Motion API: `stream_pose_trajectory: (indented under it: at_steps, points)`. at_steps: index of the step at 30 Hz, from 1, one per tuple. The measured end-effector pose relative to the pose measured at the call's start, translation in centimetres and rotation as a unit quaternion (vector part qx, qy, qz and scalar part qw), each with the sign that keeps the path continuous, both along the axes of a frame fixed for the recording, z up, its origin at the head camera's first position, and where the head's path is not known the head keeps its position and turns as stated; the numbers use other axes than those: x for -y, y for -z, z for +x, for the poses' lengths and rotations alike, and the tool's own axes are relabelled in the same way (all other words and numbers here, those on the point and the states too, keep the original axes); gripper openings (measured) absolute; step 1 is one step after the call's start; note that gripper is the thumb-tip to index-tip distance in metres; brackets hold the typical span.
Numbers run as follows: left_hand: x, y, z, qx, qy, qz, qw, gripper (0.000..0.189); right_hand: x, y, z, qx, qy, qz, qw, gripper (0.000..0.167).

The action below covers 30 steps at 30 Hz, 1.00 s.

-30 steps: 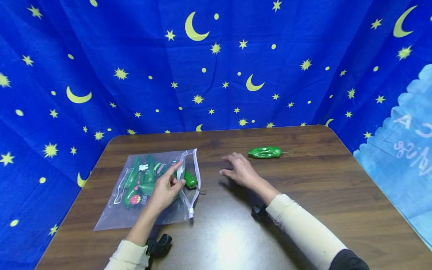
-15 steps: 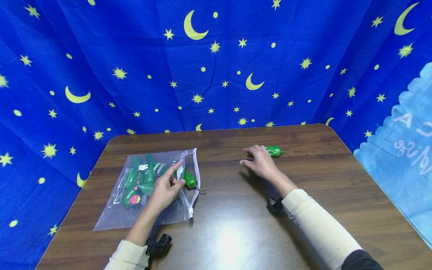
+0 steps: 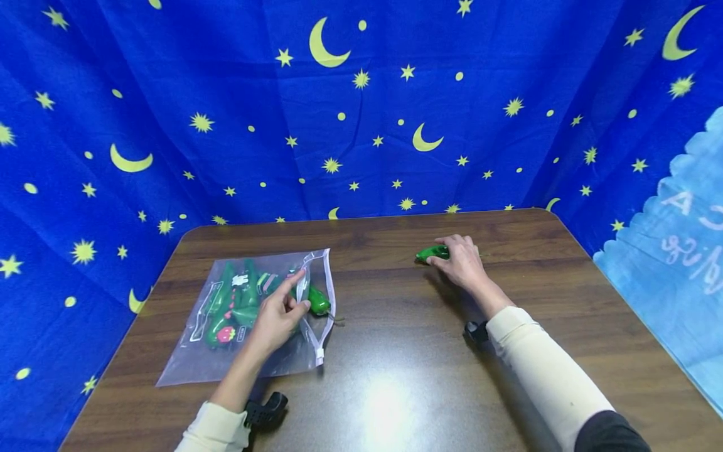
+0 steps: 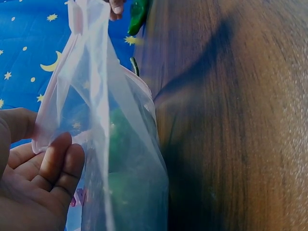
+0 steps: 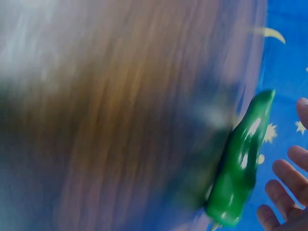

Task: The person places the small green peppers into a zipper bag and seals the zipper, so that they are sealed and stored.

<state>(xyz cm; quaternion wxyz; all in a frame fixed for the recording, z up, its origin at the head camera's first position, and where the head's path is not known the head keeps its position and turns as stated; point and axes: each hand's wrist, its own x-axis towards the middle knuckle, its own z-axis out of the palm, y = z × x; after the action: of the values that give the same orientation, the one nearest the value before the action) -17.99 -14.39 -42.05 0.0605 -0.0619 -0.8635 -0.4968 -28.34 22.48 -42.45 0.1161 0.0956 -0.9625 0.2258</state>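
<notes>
A clear zip bag [image 3: 186, 364] with printed pictures lies on the left of the table, several green peppers inside. My left hand [image 3: 277, 317] pinches one edge of its mouth between thumb and fingers; in the left wrist view the fingers [image 4: 61, 161] curl at the pink zip strip, lifting that side. One pepper [image 3: 319, 302] lies in the mouth, its stem at the rim. At the back right, my right hand [image 3: 460, 260] is over a glossy green pepper [image 3: 432, 253], hiding its stem end. In the right wrist view its spread fingers [image 5: 288, 178] are beside that pepper [image 5: 240, 163], a gap between.
The brown wooden table [image 3: 373, 351] reaches back to a blue curtain [image 3: 361, 125] with yellow moons and stars. A light-blue cloth [image 3: 678, 238] with white lettering hangs at the right. The white zip slider [image 3: 320, 356] sits at the bag's near corner.
My right hand has moved right and slightly away, from left of the loose pepper to over its stem end. The left hand, bag and loose pepper have stayed put.
</notes>
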Motion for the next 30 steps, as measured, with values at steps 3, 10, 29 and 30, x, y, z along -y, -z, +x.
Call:
stream_pose_trajectory:
  at_steps: [3,10,29,30]
  points:
    - [0.0,0.0,0.0,0.004,0.000,0.001,1.0000,0.062,-0.8,0.2,-0.4,0.011,0.009,-0.004,0.9999,0.052]
    - [0.0,0.0,-0.1,0.004,0.003,0.003,1.0000,0.062,-2.6,0.9,-1.1,0.042,0.015,-0.024,0.9987,0.053]
    - [0.0,0.1,-0.1,0.006,0.004,-0.004,1.0000,0.062,-5.4,1.8,-1.7,0.071,0.005,-0.039,0.9967,0.053]
    - [0.0,0.1,-0.1,0.006,0.004,-0.004,1.0000,0.062,-5.5,1.8,-1.7,0.074,0.006,-0.037,0.9966,0.054]
